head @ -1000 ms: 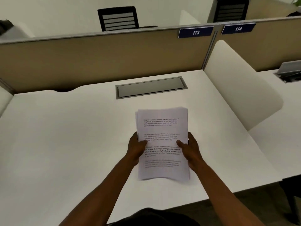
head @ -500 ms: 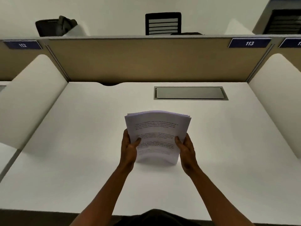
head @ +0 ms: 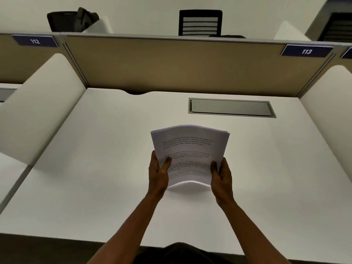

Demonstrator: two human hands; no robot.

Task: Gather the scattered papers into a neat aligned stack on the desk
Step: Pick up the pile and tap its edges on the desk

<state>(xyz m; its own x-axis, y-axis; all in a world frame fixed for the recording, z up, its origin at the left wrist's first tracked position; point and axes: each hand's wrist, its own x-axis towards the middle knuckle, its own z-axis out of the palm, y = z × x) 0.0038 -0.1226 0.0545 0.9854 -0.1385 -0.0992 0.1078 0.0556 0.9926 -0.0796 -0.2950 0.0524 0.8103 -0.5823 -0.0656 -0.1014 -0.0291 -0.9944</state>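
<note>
Head view: bundle of white printed paper sheets (head: 189,149) upright above the middle of the white laminate desk (head: 95,168), bowed toward the camera, lower edge arched and apparently just clear of or barely touching the surface — hard to tell which. Left hand (head: 159,173) clasped round the left edge, thumb lying across the printed face; right hand (head: 222,174) clasped the same way round the right edge, thumb on the front. Top edges slightly fanned at the upper right corner, so not yet square. Step in hand, judged from this: jogging the bundle on its bottom edge to line it up. Best done with a looser hold, letting the sheets drop freely onto the desk, tapping lightly, then turning onto a long side and tapping again. Squeezing inward only keeps the bow and locks the stagger in place. Once flush, lay flat near the desk's centre, well apart from the grey recessed metal cable flap (head: 231,108) and short of the tan fabric partition panel (head: 171,67).
</note>
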